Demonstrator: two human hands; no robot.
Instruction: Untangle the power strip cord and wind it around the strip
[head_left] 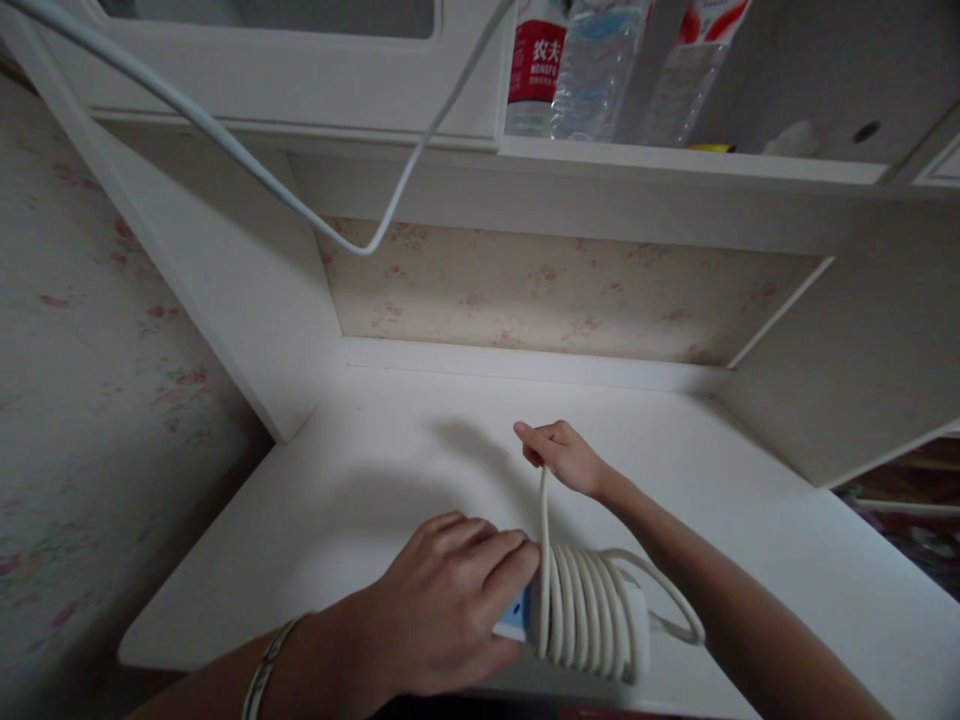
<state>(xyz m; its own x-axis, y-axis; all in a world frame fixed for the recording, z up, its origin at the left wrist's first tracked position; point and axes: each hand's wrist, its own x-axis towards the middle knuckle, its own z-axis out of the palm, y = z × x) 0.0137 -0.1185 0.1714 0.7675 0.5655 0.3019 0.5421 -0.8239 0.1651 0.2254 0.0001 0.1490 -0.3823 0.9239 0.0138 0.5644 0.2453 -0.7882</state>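
Observation:
My left hand (454, 605) is wrapped over the left end of a white and blue power strip (516, 612), hiding much of it. A cream cord (589, 615) is wound round the strip in several close turns, and a loose loop (686, 615) of it sticks out at the right end. Above the strip, my right hand (564, 458) is closed round the cord, its thumb pointing left. Between that hand and the coil the cord runs nearly straight up. The strip is held over the front part of a white desk (375, 420).
A white cable (367, 245) hangs in a bend across the upper left, close to the camera. Plastic bottles (592, 70) stand on the shelf (690, 165) above the desk. A side panel (247, 270) rises at the left, beside flowered wallpaper (97, 400).

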